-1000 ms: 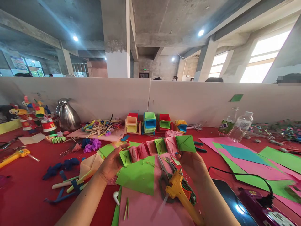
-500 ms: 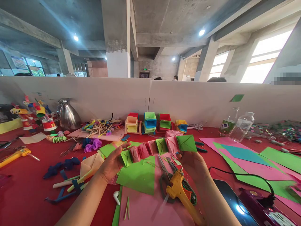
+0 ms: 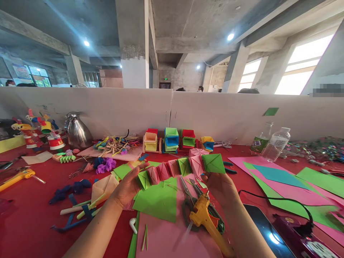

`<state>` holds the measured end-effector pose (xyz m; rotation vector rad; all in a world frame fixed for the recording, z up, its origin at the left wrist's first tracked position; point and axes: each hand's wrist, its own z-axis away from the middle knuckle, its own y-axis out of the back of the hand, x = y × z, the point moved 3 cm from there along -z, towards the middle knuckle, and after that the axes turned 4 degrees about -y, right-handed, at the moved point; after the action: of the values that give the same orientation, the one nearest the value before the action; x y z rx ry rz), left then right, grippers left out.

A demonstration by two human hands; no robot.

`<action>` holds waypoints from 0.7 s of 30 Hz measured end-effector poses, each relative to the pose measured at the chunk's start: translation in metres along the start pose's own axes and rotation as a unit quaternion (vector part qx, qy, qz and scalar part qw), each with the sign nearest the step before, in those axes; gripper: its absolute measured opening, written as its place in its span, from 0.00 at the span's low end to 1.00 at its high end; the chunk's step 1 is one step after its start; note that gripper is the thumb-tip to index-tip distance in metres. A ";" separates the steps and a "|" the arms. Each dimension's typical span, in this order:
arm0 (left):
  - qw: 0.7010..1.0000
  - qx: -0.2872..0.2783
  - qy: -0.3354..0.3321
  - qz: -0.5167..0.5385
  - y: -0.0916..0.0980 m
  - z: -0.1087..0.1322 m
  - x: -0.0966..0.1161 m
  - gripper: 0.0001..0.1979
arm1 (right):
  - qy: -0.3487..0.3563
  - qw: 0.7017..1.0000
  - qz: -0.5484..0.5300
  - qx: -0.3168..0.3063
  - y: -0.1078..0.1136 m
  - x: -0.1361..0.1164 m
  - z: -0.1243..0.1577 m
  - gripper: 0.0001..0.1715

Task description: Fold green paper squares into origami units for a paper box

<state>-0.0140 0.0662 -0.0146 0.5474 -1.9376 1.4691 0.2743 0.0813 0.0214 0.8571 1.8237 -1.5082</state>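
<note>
Between my hands hangs a chain of folded paper squares [image 3: 180, 167], green and pink, arched above the red table [image 3: 32, 215]. My left hand [image 3: 129, 186] grips its left green end, thumb on top. My right hand [image 3: 221, 184] holds the right end under a green square [image 3: 213, 163]. Below the chain lie a green sheet [image 3: 158, 200] on a pink sheet [image 3: 166, 236], scissors [image 3: 188, 204] and a yellow glue gun [image 3: 205, 218].
Small paper boxes [image 3: 172, 139] stand by the white partition [image 3: 215, 114]. Two bottles [image 3: 274, 145], coloured sheets [image 3: 285, 182], a phone [image 3: 266, 229] and a corded power strip [image 3: 303, 240] are at the right. A metal kettle [image 3: 76, 130], sticks [image 3: 115, 145], paper toys [image 3: 40, 130] and another glue gun [image 3: 16, 178] sit left.
</note>
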 end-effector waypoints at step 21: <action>0.981 0.150 -0.004 -0.121 0.017 -0.005 -0.027 0.15 | 0.003 0.918 0.396 0.019 -0.018 0.028 0.004 0.13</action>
<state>-0.0048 0.0743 -0.0445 0.8913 -1.5964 1.6070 0.2428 0.0771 0.0090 1.3986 1.1960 -1.0003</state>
